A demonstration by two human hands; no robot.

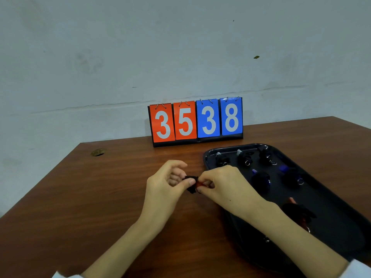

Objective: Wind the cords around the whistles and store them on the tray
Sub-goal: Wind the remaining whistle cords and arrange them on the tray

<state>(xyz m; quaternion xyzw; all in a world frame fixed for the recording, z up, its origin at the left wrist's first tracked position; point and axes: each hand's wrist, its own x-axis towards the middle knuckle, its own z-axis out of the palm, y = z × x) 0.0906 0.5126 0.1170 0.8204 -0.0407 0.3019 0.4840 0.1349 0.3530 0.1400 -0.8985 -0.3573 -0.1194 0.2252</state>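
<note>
Over the table, just left of the tray, both hands meet on a red whistle point(199, 184) with black cord bunched around it. My left hand point(167, 183) pinches the cord-wrapped end between thumb and fingers. My right hand point(222, 184) grips the red end. On the black tray point(329, 197) lie several wound whistles: three grey or black ones along the far edge point(244, 157), two blue ones point(261, 178) in the middle, and a red one point(297, 211) nearer to me, partly behind my right forearm.
A flip scoreboard point(195, 121) reading 35 and 38 stands at the back of the brown wooden table point(100, 197), against the wall. A round cable hole point(97, 152) sits near the table's far left corner.
</note>
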